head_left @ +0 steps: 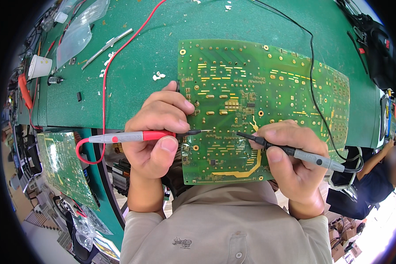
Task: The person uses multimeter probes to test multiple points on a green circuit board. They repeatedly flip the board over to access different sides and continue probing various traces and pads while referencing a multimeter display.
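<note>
A large green circuit board [233,92] lies in front of me with its gold-coloured traces and solder points facing up. My left hand [156,127] is closed round a red and grey test probe [132,136], whose metal tip reaches over the lower left part of the board. Gripped in my right hand [295,160] is a black and grey test probe [312,157]; its dark tip points left over the board, a short gap from the other tip. Whether either tip touches a solder point is too small to tell.
The red lead [104,83] loops over the green table [132,57], and the black lead [312,66] crosses the board. Far left are a white cup [40,67], a metal tube [106,49] and plastic bags. Another circuit board [66,165] lies lower left. A person [378,180] is at the right.
</note>
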Motion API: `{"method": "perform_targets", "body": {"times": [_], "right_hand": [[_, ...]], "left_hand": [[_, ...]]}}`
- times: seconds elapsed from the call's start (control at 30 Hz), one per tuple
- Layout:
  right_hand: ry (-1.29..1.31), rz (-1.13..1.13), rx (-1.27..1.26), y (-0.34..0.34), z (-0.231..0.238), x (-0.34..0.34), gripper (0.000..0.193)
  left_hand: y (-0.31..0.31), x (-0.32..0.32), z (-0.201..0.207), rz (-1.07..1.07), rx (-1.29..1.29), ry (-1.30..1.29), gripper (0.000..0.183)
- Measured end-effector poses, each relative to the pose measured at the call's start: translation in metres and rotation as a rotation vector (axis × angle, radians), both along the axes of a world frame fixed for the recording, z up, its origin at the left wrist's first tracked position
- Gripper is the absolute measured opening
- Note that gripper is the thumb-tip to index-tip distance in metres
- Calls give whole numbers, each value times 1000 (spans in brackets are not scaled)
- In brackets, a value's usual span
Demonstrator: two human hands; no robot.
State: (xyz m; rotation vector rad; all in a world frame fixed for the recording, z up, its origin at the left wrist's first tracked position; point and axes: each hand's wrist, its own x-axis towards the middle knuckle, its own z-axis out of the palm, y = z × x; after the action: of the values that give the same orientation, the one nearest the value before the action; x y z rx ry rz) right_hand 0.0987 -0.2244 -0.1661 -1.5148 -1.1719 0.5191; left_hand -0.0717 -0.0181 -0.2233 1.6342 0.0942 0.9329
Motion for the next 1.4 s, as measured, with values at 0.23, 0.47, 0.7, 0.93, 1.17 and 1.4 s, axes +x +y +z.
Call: {"method": "perform_targets", "body": {"times": [0.23,0.47,0.7,0.93,1.17,1.4], "right_hand": [[19,-28,11,1,-1,0,18],[-7,-5,-1,2,2,2,18],[70,-80,-79,6,14,-3,17],[73,-102,-140,13,20,-1,17],[20,-30,-161,13,25,3,12],[3,-97,-105,20,25,-4,11]], "left_hand": [[-2,1,3,29,72,72,22],[0,0,5,16,102,108,21],[1,-1,7,1,179,120,17],[-5,-2,12,36,250,145,16],[-11,-4,24,58,262,222,12],[-10,-3,32,40,254,233,8]]}}
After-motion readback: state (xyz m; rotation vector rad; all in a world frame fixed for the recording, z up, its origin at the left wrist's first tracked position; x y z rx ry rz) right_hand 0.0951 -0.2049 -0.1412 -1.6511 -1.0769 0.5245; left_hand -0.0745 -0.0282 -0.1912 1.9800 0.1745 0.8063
